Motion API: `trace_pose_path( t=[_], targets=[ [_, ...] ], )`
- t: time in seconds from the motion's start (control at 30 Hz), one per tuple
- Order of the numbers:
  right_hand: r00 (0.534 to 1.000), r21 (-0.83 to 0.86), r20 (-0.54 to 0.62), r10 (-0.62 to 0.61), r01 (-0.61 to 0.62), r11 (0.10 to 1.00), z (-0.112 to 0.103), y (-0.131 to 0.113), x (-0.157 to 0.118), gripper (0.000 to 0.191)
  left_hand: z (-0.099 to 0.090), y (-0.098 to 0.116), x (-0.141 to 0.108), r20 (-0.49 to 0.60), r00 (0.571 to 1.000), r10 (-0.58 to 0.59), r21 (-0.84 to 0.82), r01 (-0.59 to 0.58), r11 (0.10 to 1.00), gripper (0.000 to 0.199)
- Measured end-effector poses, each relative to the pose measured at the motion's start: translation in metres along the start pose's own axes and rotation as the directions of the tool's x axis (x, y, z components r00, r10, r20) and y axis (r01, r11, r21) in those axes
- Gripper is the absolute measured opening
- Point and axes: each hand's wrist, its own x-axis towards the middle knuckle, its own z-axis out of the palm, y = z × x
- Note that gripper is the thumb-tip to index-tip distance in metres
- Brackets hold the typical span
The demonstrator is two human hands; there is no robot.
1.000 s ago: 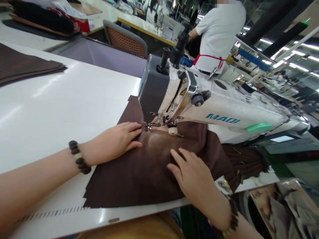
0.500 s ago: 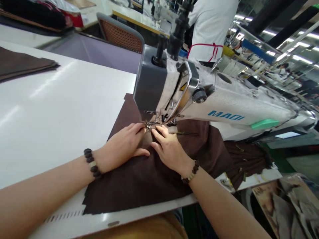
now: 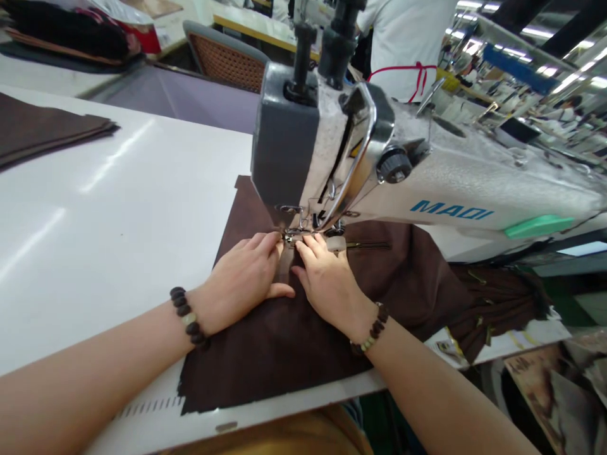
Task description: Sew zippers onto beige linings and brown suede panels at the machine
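Note:
A dark brown fabric piece (image 3: 256, 360) lies under the needle area of a white sewing machine (image 3: 446, 183). My left hand (image 3: 244, 278) rests on it left of the presser foot (image 3: 290, 239), fingers stretched forward and thumb spread to the right. Just right of the foot, my right hand (image 3: 327, 281) lies flat on the cloth with its fingertips close to the metal. A lighter brown strip (image 3: 284, 264) shows between the hands. Farther right a zipper (image 3: 368, 245) runs along the fabric. The needle tip is hidden.
Folded brown fabric (image 3: 47, 129) lies at the left of the white table (image 3: 142, 189). Gathered brown pieces with zipper pulls (image 3: 493, 297) are at the right. Behind the machine are a chair (image 3: 227, 60) and a person in white (image 3: 403, 50).
The whole view has shifted slightly, with the machine appearing larger. Both hands and the fabric stay in nearly the same place relative to the presser foot.

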Motion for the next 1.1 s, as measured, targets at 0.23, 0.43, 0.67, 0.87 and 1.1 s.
trace_pose_path(
  t=[0.23,0.43,0.67,0.87,1.1],
  targets=[
    [0.999,0.062,-0.018,-0.037,0.038,0.997,0.012,0.011,-0.003,0.042,0.002,0.007,-0.001,-0.003,0.999,-0.036,0.023,0.036,0.999,0.080],
    [1.000,0.082,-0.021,-0.016,0.018,0.996,0.011,0.009,-0.003,0.040,0.003,0.005,0.000,0.009,0.999,-0.037,0.023,0.037,0.999,0.082],
    [1.000,0.089,-0.025,-0.008,0.011,0.996,0.012,0.008,-0.002,0.040,0.007,0.002,0.001,-0.039,0.999,-0.022,-0.005,0.022,1.000,0.080],
    [1.000,0.115,-0.021,-0.014,0.017,0.993,0.012,0.010,0.001,0.040,0.009,-0.002,0.002,-0.057,0.998,-0.014,0.003,0.015,1.000,0.078],
    [0.999,0.103,-0.035,-0.022,0.025,0.994,0.011,0.009,0.003,0.041,0.008,-0.004,0.004,-0.055,0.998,-0.013,-0.006,0.013,1.000,0.077]
  ],
)
